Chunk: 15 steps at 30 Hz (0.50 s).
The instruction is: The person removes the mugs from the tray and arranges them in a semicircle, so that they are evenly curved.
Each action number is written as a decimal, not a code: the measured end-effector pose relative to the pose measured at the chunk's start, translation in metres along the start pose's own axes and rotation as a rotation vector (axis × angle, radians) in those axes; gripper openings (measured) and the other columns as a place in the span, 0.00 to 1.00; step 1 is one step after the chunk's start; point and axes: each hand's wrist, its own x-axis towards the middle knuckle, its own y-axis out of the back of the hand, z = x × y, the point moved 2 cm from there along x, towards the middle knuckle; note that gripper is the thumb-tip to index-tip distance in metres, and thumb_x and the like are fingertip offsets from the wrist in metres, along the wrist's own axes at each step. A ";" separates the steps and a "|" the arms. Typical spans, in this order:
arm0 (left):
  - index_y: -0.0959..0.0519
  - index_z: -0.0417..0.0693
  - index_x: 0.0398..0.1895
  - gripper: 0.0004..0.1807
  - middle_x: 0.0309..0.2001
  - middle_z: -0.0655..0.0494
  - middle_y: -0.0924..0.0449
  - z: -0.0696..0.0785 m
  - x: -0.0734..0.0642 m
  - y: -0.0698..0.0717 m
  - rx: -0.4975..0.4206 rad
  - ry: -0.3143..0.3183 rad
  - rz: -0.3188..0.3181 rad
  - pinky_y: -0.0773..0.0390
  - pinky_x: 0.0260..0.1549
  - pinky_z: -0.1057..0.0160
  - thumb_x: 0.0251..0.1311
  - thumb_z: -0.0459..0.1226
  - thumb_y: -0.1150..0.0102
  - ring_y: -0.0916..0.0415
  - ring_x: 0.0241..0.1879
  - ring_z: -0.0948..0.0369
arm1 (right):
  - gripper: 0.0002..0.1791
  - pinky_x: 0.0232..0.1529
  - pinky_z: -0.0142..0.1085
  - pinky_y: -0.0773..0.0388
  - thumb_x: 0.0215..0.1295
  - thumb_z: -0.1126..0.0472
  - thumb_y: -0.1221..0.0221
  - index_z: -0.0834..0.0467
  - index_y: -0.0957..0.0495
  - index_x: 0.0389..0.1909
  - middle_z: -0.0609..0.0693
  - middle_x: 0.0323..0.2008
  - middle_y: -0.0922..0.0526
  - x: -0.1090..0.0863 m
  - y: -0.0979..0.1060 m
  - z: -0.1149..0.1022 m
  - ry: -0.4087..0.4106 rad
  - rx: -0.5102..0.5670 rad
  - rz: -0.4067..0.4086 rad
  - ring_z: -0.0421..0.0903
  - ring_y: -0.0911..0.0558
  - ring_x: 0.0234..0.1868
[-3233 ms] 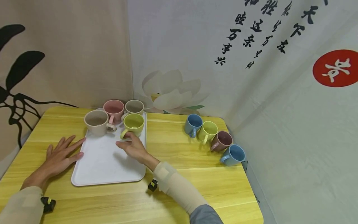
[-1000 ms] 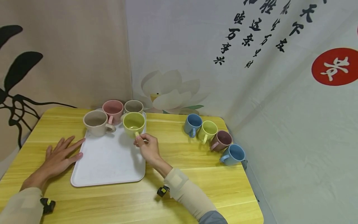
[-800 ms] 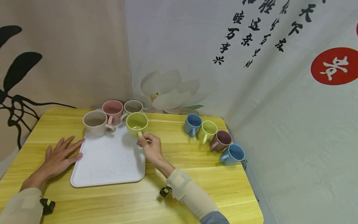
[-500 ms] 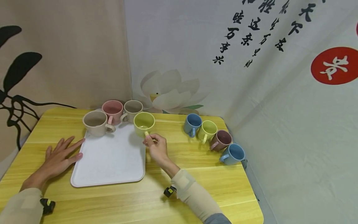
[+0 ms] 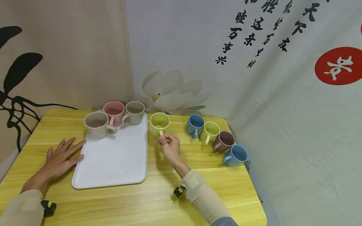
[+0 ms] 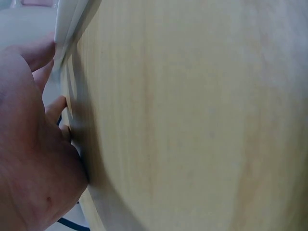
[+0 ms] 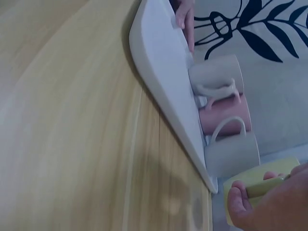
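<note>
Mug (image 5: pixel 157 126), round yellow-green ceramic, just cleared white rectangular plastic-looking tray (image 5: pixel 113 163), your right hand (image 5: pixel 171 149) pinching handle (image 7: pixel 263 187); tray's one lighter. Your left hand (image 5: pixel 58 160), fingers spread, touches tray.

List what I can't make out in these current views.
Head view: most of the far edge of the tray, hidden behind the pink mug and grey mug.
Left wrist view: most of the tray, cut by the top edge.
Right wrist view: part of the held yellow mug, covered by the right hand.
Right wrist view: most of the left hand, cut by the top edge.
</note>
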 end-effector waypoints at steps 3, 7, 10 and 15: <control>0.49 0.52 0.94 0.40 0.91 0.23 0.66 0.000 0.000 0.000 0.001 0.001 -0.001 0.86 0.74 0.11 0.89 0.55 0.54 0.79 0.87 0.16 | 0.12 0.54 0.37 0.07 0.85 0.64 0.39 0.71 0.14 0.45 0.70 0.44 0.08 0.004 0.007 0.004 -0.007 -0.002 0.032 0.51 0.07 0.43; 0.49 0.52 0.94 0.40 0.91 0.23 0.66 -0.001 0.000 0.000 0.002 0.000 -0.001 0.86 0.74 0.11 0.89 0.54 0.54 0.79 0.86 0.16 | 0.13 0.53 0.36 0.08 0.85 0.63 0.38 0.72 0.14 0.46 0.72 0.46 0.09 0.008 0.015 0.008 -0.022 -0.001 0.064 0.55 0.07 0.45; 0.49 0.52 0.94 0.40 0.91 0.23 0.67 -0.001 0.000 0.000 0.001 0.001 -0.007 0.86 0.74 0.11 0.89 0.55 0.54 0.79 0.86 0.16 | 0.13 0.54 0.39 0.07 0.85 0.63 0.38 0.72 0.14 0.46 0.72 0.46 0.09 0.011 0.021 0.011 -0.033 0.006 0.088 0.57 0.07 0.46; 0.49 0.52 0.94 0.40 0.91 0.23 0.66 -0.002 0.001 -0.001 0.001 -0.003 -0.004 0.86 0.74 0.11 0.89 0.55 0.54 0.79 0.86 0.16 | 0.15 0.57 0.48 0.08 0.86 0.61 0.38 0.72 0.14 0.47 0.72 0.47 0.09 0.016 0.030 0.013 -0.043 0.009 0.122 0.61 0.08 0.48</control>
